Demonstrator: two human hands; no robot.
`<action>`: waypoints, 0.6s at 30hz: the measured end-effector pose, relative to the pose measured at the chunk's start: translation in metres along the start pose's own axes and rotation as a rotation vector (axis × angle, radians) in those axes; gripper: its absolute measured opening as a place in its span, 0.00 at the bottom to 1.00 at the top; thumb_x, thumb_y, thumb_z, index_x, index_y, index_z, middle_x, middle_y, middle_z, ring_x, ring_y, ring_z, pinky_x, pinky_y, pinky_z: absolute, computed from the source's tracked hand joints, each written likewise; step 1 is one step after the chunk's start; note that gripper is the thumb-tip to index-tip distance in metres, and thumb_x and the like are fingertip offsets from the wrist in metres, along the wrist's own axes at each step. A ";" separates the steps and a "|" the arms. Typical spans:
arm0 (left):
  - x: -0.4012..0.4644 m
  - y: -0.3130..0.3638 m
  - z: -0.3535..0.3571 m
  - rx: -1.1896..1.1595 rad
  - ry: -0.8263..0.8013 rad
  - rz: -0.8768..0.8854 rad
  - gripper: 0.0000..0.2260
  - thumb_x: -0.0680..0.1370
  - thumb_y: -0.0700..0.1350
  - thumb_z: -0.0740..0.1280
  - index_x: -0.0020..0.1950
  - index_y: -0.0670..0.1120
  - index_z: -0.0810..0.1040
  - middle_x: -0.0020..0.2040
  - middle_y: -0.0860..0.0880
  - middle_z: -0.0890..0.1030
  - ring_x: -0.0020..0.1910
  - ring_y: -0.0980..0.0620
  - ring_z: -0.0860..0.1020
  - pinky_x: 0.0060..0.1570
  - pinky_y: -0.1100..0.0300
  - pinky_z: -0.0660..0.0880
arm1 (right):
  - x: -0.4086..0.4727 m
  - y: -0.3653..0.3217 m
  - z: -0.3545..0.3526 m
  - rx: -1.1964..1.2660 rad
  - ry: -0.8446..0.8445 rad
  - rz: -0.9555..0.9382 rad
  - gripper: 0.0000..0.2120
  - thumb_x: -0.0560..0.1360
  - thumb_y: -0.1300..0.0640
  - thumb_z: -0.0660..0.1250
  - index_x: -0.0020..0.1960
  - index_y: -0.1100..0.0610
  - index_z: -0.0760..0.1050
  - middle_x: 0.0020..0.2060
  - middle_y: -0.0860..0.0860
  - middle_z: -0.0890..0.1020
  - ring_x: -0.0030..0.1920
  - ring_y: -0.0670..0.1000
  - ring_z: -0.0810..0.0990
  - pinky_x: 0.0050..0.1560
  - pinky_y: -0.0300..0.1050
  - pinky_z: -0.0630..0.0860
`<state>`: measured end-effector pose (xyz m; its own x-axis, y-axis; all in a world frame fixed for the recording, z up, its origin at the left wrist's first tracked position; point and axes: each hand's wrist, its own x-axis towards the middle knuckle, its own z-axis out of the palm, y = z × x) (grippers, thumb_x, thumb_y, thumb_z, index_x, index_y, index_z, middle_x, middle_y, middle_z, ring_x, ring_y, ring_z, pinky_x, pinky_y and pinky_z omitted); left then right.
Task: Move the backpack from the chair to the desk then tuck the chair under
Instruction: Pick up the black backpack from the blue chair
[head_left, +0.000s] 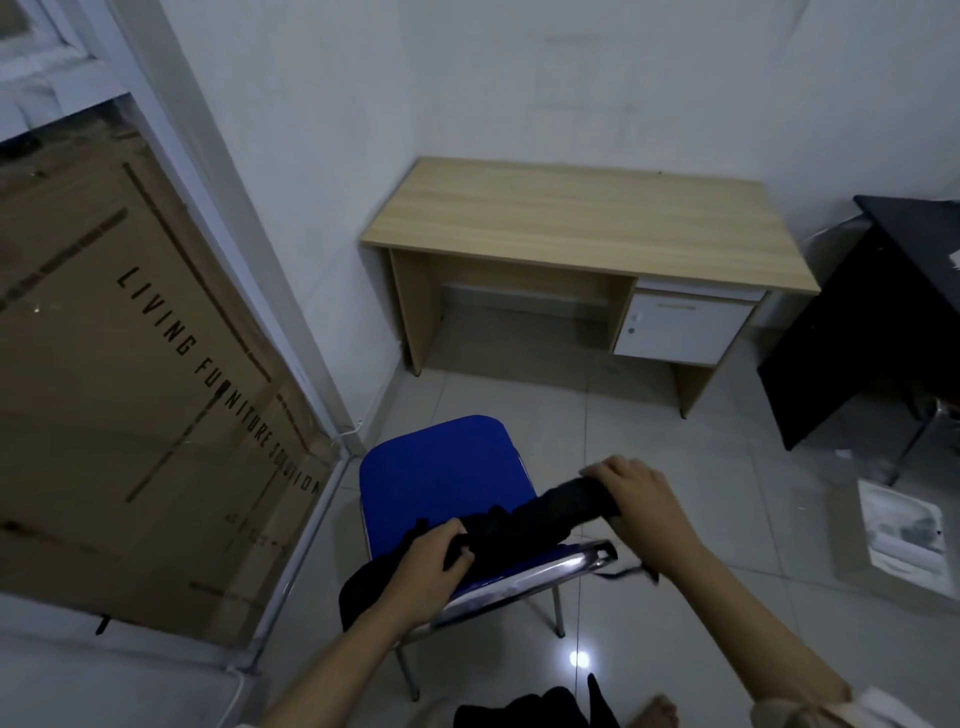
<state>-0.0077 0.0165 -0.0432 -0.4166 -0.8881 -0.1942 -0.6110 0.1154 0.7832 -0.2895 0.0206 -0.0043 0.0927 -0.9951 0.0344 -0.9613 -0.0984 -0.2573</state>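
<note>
Black backpack (524, 525) lies over the blue chair (441, 467), gripped by both hands: left hand (431, 561) clenches its lower fabric, right hand (631, 493) grasps its upper end. The wooden tabletop (587, 228) stands beyond. A cardboard box (130, 389) reads "LIVING FURNITURE SOLUTION".

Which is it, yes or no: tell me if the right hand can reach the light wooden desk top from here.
Probably not. The right hand grips the black backpack over the blue chair, and open tiled floor separates it from the light wooden desk.
</note>
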 end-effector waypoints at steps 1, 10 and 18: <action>-0.001 0.000 0.000 -0.003 0.010 -0.003 0.12 0.79 0.42 0.62 0.38 0.55 0.66 0.36 0.55 0.73 0.35 0.60 0.72 0.35 0.68 0.68 | 0.007 0.000 -0.003 0.000 0.053 0.036 0.24 0.69 0.60 0.72 0.64 0.52 0.72 0.57 0.54 0.77 0.55 0.56 0.76 0.58 0.51 0.71; -0.004 0.001 -0.001 0.019 0.092 -0.017 0.08 0.79 0.44 0.62 0.41 0.51 0.68 0.37 0.52 0.75 0.35 0.58 0.73 0.35 0.66 0.68 | 0.032 -0.018 0.003 0.328 0.003 0.319 0.31 0.73 0.59 0.71 0.70 0.54 0.60 0.64 0.59 0.68 0.54 0.56 0.75 0.49 0.49 0.77; 0.012 0.011 -0.003 -0.006 0.113 -0.098 0.07 0.78 0.45 0.63 0.42 0.47 0.70 0.38 0.48 0.78 0.37 0.52 0.76 0.36 0.60 0.70 | 0.009 -0.018 0.029 0.387 -0.331 0.215 0.17 0.76 0.56 0.66 0.64 0.56 0.69 0.63 0.57 0.71 0.60 0.55 0.74 0.61 0.47 0.72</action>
<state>-0.0177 0.0062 -0.0352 -0.2770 -0.9393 -0.2024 -0.6409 0.0237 0.7673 -0.2633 0.0128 -0.0275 0.0410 -0.9368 -0.3474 -0.8080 0.1734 -0.5631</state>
